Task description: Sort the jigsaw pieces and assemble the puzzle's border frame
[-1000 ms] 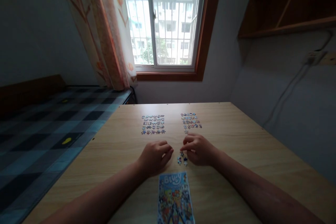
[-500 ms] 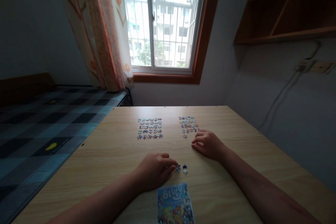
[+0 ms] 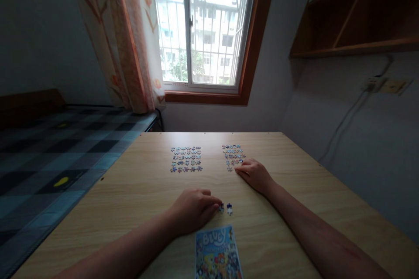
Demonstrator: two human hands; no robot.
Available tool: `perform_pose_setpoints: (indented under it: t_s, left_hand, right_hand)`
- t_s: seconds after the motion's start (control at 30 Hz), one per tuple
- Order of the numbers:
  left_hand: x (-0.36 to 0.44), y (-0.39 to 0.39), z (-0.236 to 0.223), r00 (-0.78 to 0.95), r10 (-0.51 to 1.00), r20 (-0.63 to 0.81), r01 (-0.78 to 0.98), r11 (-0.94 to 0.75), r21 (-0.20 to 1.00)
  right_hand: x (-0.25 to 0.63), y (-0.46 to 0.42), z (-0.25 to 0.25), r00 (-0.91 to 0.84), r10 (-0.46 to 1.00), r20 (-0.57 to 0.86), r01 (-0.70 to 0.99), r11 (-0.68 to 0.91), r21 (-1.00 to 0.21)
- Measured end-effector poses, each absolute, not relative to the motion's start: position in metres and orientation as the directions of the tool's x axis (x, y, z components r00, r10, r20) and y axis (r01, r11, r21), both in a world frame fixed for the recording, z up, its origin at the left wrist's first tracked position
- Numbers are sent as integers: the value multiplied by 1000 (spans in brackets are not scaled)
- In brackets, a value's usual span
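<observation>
My left hand (image 3: 194, 211) rests low on the table, with thumb and index finger closed at the edge of a small puzzle piece (image 3: 221, 208). Just right of it lies another puzzle piece (image 3: 229, 209), dark blue and white, apart from my fingers. Farther off, my right hand (image 3: 254, 175) reaches to the lower right corner of the right group of puzzle pieces (image 3: 232, 151). Its fingertips are pressed together on the table beside the bottom row; whatever they hold is hidden. Below my left hand lies a picture sheet (image 3: 218, 253) with "BLUEY" on it.
A second group of puzzle pieces (image 3: 186, 158) lies in rows toward the back left of the wooden table (image 3: 147, 192). A bed (image 3: 65, 152) with a checked cover stands along the left side. Behind the table are a curtain and a barred window (image 3: 212, 30); a shelf hangs at upper right.
My right hand has moved slightly left and away from me, its fingers closing together beside the bottom row. The left fingers have come a little farther over the near puzzle piece.
</observation>
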State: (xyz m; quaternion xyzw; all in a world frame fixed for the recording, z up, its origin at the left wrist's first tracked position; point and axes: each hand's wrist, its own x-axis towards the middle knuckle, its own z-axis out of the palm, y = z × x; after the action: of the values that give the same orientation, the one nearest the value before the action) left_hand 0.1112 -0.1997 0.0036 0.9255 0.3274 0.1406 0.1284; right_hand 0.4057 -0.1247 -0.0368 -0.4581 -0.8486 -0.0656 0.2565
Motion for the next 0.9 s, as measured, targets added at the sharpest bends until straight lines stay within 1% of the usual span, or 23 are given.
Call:
perform_pose_setpoints:
  t_s: [0.67,0.77,0.9]
  left_hand:
    - [111,-199,3,746,646,161,588,-753,294]
    - [110,-198,1,749,640,171,580,-758,300]
    - [108,-198,-2,749,623,226,549,-774,315]
  right_hand:
    - [400,-131,-33,-474,720,507,758,627,-182]
    - [399,-133,-31,-457,702,545,753,632,-183]
    - [396,-143,-21,-437,675,594,728,653,-207]
